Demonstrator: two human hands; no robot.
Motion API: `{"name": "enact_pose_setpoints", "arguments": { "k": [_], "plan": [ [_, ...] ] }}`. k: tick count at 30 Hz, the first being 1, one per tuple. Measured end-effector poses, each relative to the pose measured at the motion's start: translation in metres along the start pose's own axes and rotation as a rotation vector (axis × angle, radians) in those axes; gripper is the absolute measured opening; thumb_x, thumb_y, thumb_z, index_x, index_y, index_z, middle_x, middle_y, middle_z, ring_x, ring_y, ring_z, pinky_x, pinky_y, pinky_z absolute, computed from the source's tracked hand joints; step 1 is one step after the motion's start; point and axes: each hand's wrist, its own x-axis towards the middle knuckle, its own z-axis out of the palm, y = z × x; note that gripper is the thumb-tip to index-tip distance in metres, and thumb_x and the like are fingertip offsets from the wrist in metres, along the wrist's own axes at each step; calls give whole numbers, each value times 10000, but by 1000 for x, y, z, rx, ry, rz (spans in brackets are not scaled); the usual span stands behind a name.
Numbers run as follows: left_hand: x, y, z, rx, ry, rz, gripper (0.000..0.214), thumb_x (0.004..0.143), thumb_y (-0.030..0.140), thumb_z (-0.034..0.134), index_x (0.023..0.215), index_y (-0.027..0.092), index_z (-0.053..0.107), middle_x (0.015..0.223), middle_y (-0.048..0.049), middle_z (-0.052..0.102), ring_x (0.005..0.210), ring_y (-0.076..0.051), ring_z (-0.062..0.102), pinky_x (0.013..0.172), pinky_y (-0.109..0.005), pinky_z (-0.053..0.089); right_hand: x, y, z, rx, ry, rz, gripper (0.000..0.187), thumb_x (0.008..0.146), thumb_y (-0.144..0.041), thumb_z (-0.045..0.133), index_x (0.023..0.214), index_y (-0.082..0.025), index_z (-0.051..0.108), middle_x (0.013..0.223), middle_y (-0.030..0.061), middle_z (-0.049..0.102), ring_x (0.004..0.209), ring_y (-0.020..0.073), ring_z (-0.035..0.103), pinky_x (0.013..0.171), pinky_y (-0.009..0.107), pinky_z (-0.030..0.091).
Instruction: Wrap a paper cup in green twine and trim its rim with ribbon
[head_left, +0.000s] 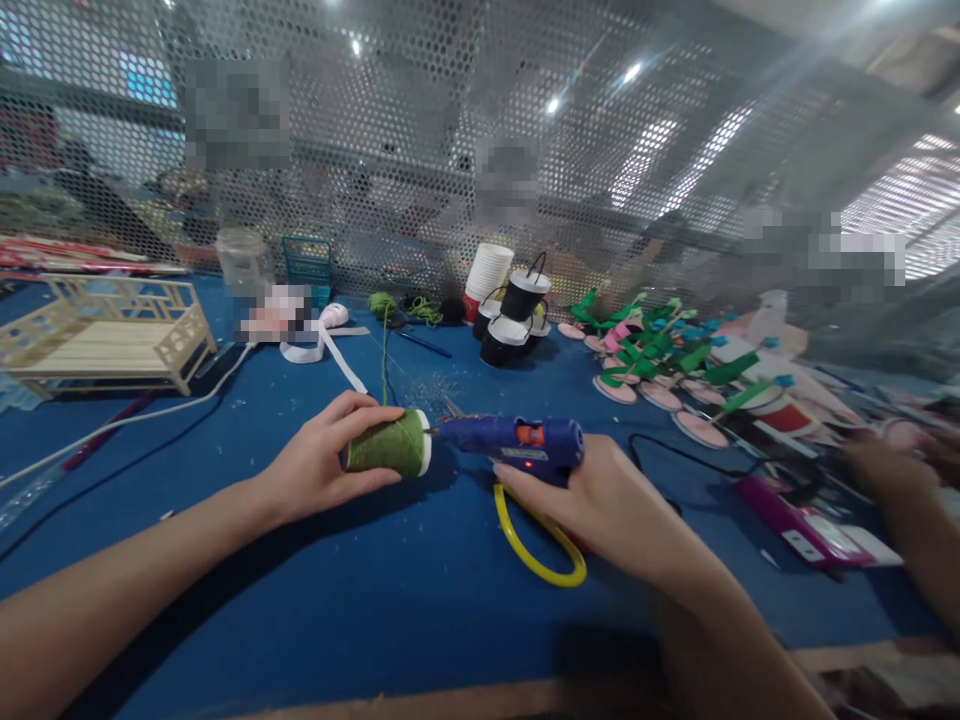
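My left hand (322, 462) is wrapped round a small cup covered in green yarn (390, 443), holding it on its side just above the blue table (315, 590). A strand of green yarn (384, 350) runs from it up to a yarn ball at the back. My right hand (592, 492) grips a blue glue gun (517, 443), its nozzle touching the cup's white rim. The gun's yellow stand loop (536, 545) hangs below my right hand.
A wooden stick bench (105, 335) stands at far left. Black-wrapped cups (514, 315) and stacked white cups (487, 270) sit at the back centre. Green and pink craft flowers (660, 355) spread right. Another person's arm (911, 510) reaches in at right. A mesh screen closes the back.
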Motion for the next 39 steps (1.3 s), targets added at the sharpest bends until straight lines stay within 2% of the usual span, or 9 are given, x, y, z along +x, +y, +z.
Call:
{"name": "enact_pose_setpoints", "arguments": {
  "k": [8, 20, 30, 35, 39],
  "plan": [
    [-1, -1, 0, 67, -41, 87, 450, 794, 325, 566, 1213, 243, 425, 1116, -92, 456, 1043, -223, 484, 886, -375, 438, 2, 1, 0, 5, 46, -23, 288, 723, -288, 563, 506, -193, 400, 462, -43, 374, 419, 66, 275, 338, 191, 265],
    [-2, -1, 2, 126, -12, 185, 405, 807, 243, 553, 1197, 244, 445, 1174, -109, 432, 1091, -244, 439, 905, -404, 419, 5, 5, 1, -34, 38, 12, 280, 740, -327, 551, 534, -193, 417, 507, -24, 454, 462, 94, 368, 386, 208, 298],
    [-1, 0, 3, 177, 12, 262, 360, 818, 176, 532, 1163, 245, 456, 1164, -105, 425, 1083, -241, 423, 898, -424, 416, 7, 6, 1, -53, 46, -6, 281, 742, -332, 552, 534, -189, 428, 454, -41, 421, 446, 90, 357, 402, 208, 312],
    [-1, -1, 3, 172, 42, 276, 349, 823, 181, 531, 1159, 231, 450, 1159, -108, 424, 1079, -238, 425, 893, -418, 422, 6, 7, 1, -25, 46, 8, 269, 737, -350, 551, 555, -178, 453, 487, -38, 437, 461, 91, 361, 420, 211, 327],
    [-1, -2, 3, 159, 41, 250, 365, 818, 184, 539, 1166, 233, 445, 1170, -108, 425, 1089, -239, 426, 896, -417, 426, 5, 6, 1, -13, 54, 7, 295, 727, -340, 560, 527, -189, 404, 469, -50, 392, 444, 81, 322, 416, 212, 322]
  ]
}}
